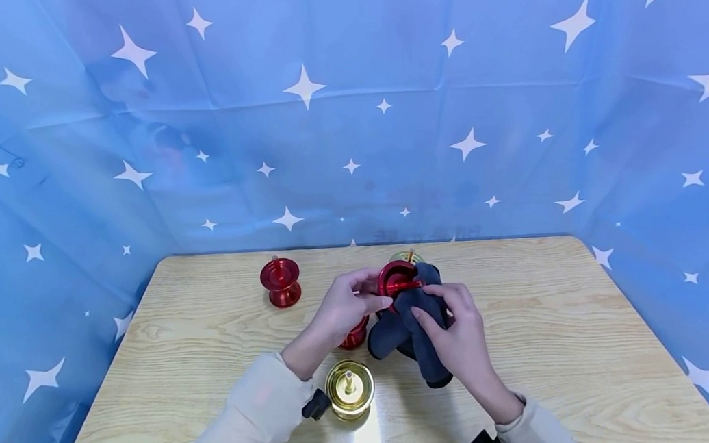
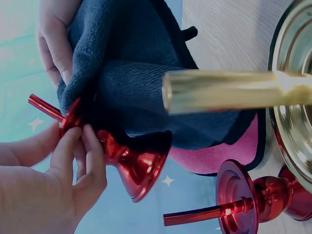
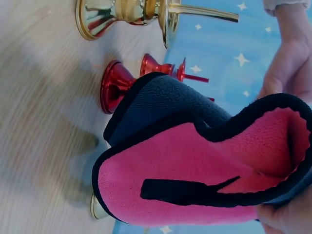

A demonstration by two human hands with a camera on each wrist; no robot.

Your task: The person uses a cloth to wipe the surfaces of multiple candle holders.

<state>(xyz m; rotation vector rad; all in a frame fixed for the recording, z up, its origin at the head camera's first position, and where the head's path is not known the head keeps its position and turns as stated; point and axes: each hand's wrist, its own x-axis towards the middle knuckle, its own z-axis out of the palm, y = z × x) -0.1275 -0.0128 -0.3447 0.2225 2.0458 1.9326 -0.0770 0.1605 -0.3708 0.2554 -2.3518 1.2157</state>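
My left hand (image 1: 350,303) pinches a shiny red candle holder (image 1: 397,273) by its dish, above the table. In the left wrist view this candle holder (image 2: 141,163) lies tilted, its thin tube pointing up left and its flared foot down right. My right hand (image 1: 464,337) grips a cleaning cloth (image 1: 425,333), dark grey-blue on one side, with its folds against the dish. The right wrist view shows the cloth's pink side (image 3: 195,161), black edging and a black loop. Part of the dish is hidden behind the cloth.
A red candle holder (image 1: 281,281) stands at the back left; another (image 1: 355,334) is partly hidden beneath my left hand. Close to my left wrist stands a gold candle holder (image 1: 350,390). One more gold piece (image 1: 408,256) shows behind the cloth. A starry blue curtain (image 1: 348,126) surrounds the wooden table (image 1: 552,317).
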